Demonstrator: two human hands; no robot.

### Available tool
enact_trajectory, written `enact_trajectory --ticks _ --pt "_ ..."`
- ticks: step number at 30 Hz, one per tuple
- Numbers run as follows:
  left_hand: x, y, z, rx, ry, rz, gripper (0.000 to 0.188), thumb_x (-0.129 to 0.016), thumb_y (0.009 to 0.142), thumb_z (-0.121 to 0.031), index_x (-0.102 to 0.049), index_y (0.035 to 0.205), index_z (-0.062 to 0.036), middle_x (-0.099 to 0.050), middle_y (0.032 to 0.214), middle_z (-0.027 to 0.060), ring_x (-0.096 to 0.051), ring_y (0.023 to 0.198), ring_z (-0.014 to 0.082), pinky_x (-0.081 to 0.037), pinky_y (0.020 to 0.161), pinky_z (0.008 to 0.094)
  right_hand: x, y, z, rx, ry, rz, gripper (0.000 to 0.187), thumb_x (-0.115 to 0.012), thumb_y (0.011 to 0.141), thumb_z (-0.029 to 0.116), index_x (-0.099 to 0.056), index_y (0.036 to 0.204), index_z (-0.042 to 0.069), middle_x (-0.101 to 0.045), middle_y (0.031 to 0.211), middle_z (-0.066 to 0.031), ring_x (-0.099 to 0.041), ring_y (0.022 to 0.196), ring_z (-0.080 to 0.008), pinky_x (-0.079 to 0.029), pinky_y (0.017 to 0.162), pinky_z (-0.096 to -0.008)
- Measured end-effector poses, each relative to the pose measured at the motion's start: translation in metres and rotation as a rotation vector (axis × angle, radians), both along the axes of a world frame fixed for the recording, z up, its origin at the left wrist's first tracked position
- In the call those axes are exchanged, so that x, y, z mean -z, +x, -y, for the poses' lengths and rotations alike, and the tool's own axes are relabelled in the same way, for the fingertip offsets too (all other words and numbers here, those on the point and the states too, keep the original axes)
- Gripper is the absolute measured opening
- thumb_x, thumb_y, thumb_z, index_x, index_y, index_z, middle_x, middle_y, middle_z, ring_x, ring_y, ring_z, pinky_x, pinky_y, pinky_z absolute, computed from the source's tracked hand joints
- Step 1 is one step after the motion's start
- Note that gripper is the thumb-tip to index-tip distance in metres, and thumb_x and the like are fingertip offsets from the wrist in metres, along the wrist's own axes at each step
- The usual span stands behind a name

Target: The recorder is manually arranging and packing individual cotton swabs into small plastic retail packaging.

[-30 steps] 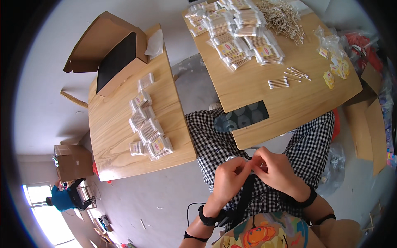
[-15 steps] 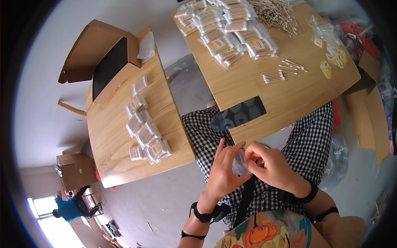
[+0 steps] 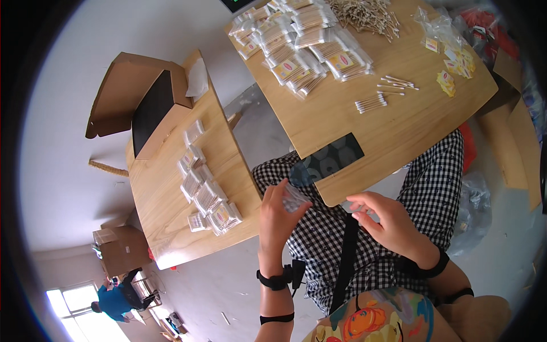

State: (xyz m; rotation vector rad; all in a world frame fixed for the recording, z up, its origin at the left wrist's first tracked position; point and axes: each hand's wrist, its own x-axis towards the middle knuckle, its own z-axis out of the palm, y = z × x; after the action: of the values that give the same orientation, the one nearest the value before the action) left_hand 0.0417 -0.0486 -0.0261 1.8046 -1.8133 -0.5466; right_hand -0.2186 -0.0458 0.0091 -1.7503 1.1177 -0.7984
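Hands have separated: a second ago both were pinched together over one small clear packet at the lap, now they're apart. Left hand [image 3: 280,214] has gone left and up with the clear packet [image 3: 296,198], fingers [image 3: 283,188] closed round it, close to the side desk [image 3: 171,228]. Right hand [image 3: 387,219] has dropped off the packet, fingers loosely curled just under the near edge of the main desk [image 3: 399,125]. Head view has shifted too: both desks sit lower and larger in frame.

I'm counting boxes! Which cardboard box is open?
The big cardboard box on the left table's far end; its flaps are open. The small box on the floor is shut.
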Motion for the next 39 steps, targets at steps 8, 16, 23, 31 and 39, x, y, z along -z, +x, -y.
enact_trajectory --ticks 8,16,23,31,39 --pt "0.031 0.024 0.024 0.012 0.095 0.074 0.075 -0.093 0.066 -0.024 -0.062 0.130 0.0013 -0.062 0.094 0.0093 -0.062 0.085 0.0235 -0.052 0.075 0.0345 0.009 -0.016 -0.007 0.051 0.036 -0.036 0.031 -0.066 0.091 0.002 -0.060 0.121 0.003 -0.071 0.098 -0.0120 -0.071 0.085 -0.0264 -0.057 0.076 -0.0358" --pt "0.022 0.009 0.045 0.181 -0.087 0.095 0.083 -0.093 0.066 -0.026 -0.058 0.137 -0.0005 -0.060 0.111 0.0136 -0.061 0.097 0.0271 -0.052 0.084 0.0370 0.006 -0.021 -0.004 0.009 0.103 -0.074 0.034 -0.065 0.094 0.002 -0.059 0.127 0.002 -0.072 0.106 -0.0138 -0.071 0.095 -0.0227 -0.057 0.084 -0.0329" --pt "0.028 0.011 0.048 0.223 -0.035 0.016 0.090 -0.095 0.063 -0.021 -0.054 0.142 -0.0021 -0.059 0.124 0.0152 -0.060 0.113 0.0308 -0.051 0.095 0.0402 0.010 -0.022 -0.005 0.028 0.095 -0.043 0.037 -0.068 0.088 0.001 -0.060 0.123 0.002 -0.070 0.102 -0.0127 -0.071 0.086 -0.0255 -0.056 0.079 -0.0364" --pt "0.023 -0.001 0.046 0.182 -0.061 -0.072 0.100 -0.092 0.065 -0.012 -0.042 0.151 -0.0046 -0.062 0.124 0.0137 -0.059 0.117 0.0315 -0.050 0.098 0.0418 0.010 -0.026 -0.002 0.016 0.113 -0.069 0.040 -0.067 0.089 0.000 -0.058 0.128 0.002 -0.070 0.108 -0.0138 -0.071 0.088 -0.0223 -0.056 0.080 -0.0333" --pt "0.019 -0.031 0.058 0.245 -0.167 0.102 0.099 -0.091 0.067 -0.017 -0.040 0.150 -0.0004 -0.064 0.126 0.0149 -0.056 0.119 0.0345 -0.044 0.102 0.0461 0.013 -0.027 -0.002 0.001 0.113 -0.081 0.041 -0.066 0.090 -0.001 -0.057 0.130 0.002 -0.070 0.111 -0.0141 -0.071 0.090 -0.0208 -0.056 0.082 -0.0321"
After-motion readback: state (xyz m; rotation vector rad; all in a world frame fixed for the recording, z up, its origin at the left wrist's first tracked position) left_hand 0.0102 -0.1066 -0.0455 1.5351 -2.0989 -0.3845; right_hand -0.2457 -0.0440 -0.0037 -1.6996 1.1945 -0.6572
